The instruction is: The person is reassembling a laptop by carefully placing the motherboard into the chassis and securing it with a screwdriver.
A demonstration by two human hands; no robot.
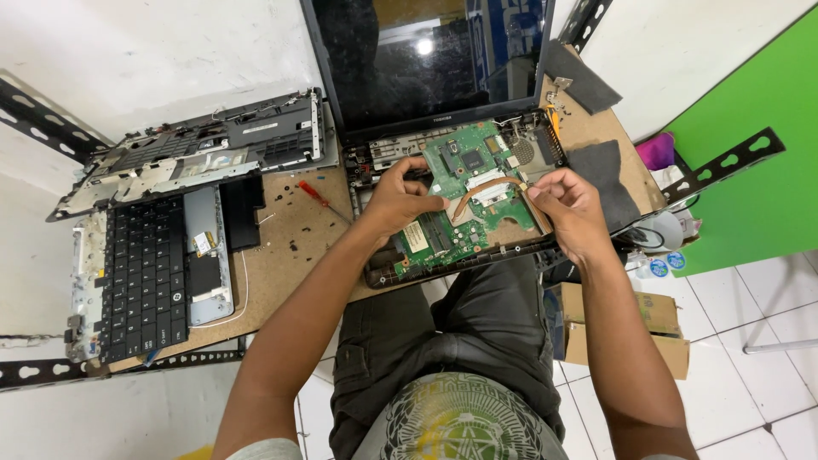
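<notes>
Your left hand grips the left edge of the green circuit board, fingers curled around it. Your right hand pinches its right edge. The board sits in the open laptop on the table.

Green motherboard lies flat in opened laptop base.

A black keyboard is lying at nine o'clock on the brown worktop, with a stripped grey casing sitting above it at ten. A red-handled screwdriver is resting near centre (small black screws scattered around it). Cardboard boxes are standing at four o'clock.
</notes>
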